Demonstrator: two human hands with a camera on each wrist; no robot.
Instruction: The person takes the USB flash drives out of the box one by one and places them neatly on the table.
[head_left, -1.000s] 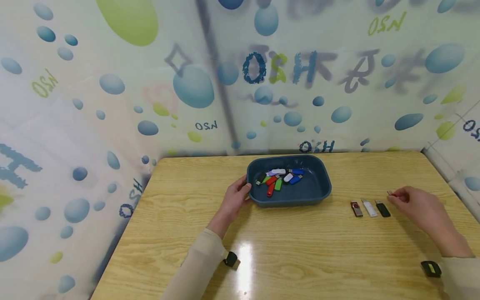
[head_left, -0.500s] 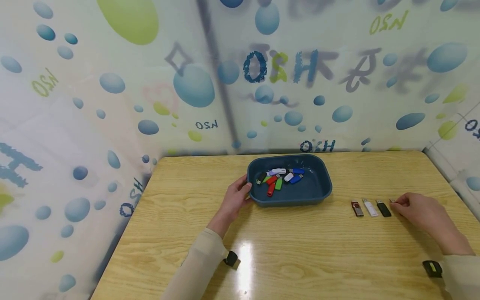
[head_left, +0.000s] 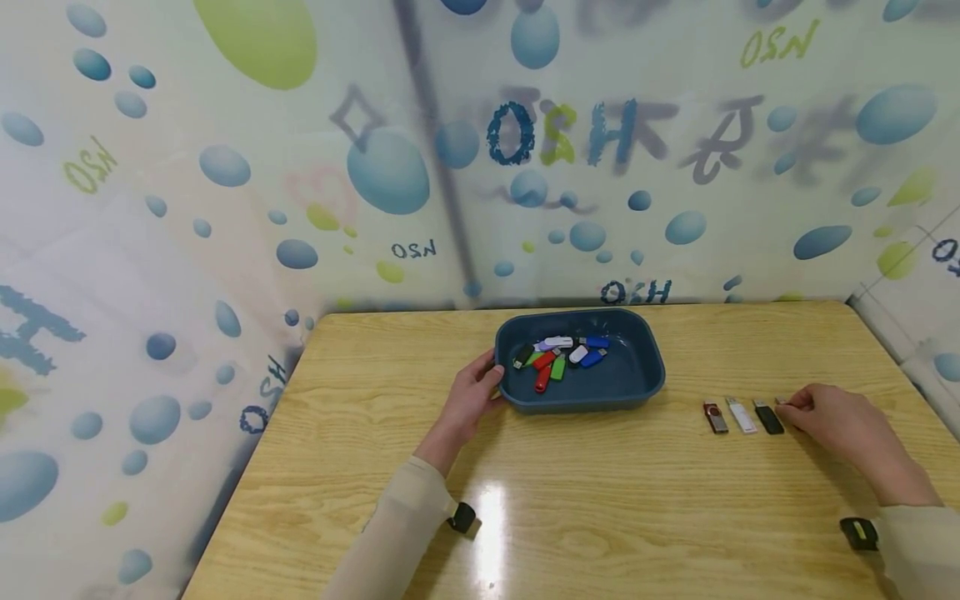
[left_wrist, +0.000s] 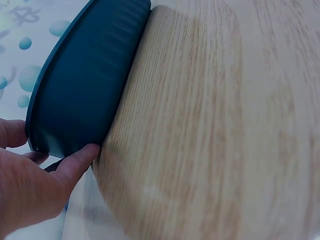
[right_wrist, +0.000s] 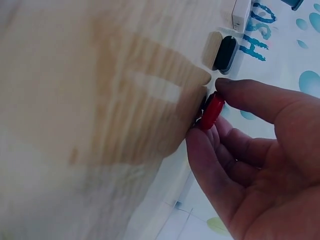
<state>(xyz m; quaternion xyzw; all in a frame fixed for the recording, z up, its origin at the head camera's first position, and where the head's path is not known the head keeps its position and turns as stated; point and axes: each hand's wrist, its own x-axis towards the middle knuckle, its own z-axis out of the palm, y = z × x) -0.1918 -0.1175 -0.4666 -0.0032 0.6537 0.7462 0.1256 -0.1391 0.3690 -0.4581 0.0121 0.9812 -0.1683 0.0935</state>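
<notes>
A dark blue plastic tray (head_left: 622, 385) sits at the back middle of the table, with several USB flash drives in its left half. My left hand (head_left: 467, 396) grips the tray's left end, its fingertips pressed against the outer wall in the left wrist view. At the right, my right hand (head_left: 847, 421) pinches a red USB flash drive (right_wrist: 213, 111) between thumb and index finger, low at the tabletop. To its left lie a black flash drive (head_left: 768, 418), a white one (head_left: 741, 417) and a red-and-silver swivel one (head_left: 716, 417), side by side in a row.
The wooden table (head_left: 600, 500) meets a wall sheet (head_left: 465, 275) printed with blue and green drops behind the tray. Inside the tray are red drives (head_left: 542, 379), a green one (head_left: 558, 367) and blue ones (head_left: 593, 358). Each wrist wears a black device (head_left: 462, 517).
My right hand has lowered the red flash drive toward the tabletop, beside the black one at the row's right end. My left hand and the tray have stayed in place.
</notes>
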